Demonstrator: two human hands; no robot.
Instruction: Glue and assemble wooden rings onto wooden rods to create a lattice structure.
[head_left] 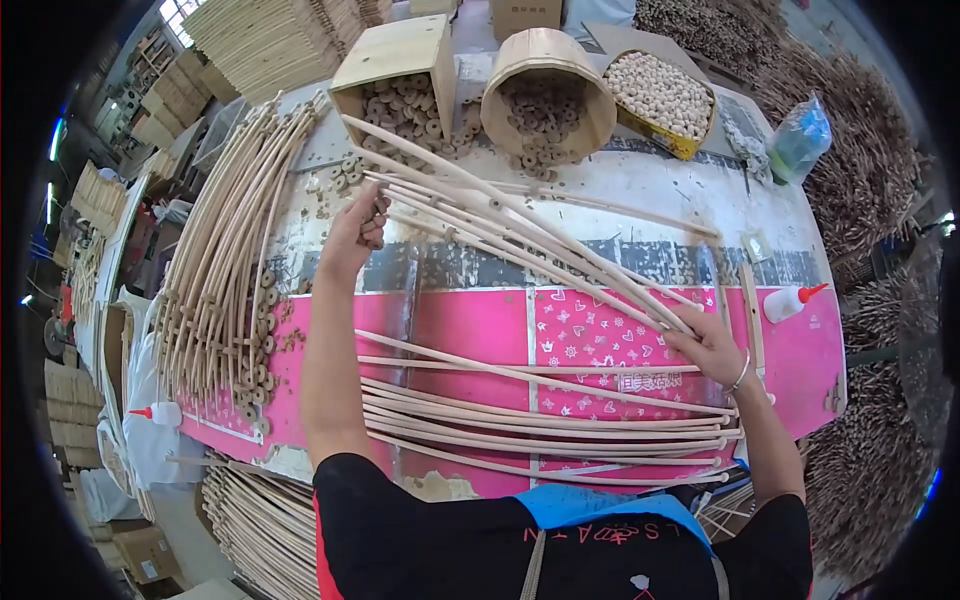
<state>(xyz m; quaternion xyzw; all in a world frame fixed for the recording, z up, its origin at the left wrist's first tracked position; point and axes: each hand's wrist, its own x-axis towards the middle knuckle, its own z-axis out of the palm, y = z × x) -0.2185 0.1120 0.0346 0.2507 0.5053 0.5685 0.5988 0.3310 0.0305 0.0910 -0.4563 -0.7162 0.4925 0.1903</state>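
A bundle of thin curved cane rods (pixel 520 225) lies fanned across the worktable (pixel 640 175), its long axis running from upper left to lower right. The left hand (pixel 355 235) is curled around the upper-left ends; the right hand (pixel 712 345) grips the gathered lower-right ends. More rods (pixel 540 425) lie crosswise nearer the person, and bins of wooden rings (pixel 545 100) stand behind.

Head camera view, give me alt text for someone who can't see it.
A person's left hand and right hand grip opposite ends of a bundle of thin curved wooden rods above a pink-covered worktable. More rods lie near the table's front edge, and boxes of small wooden rings sit behind.
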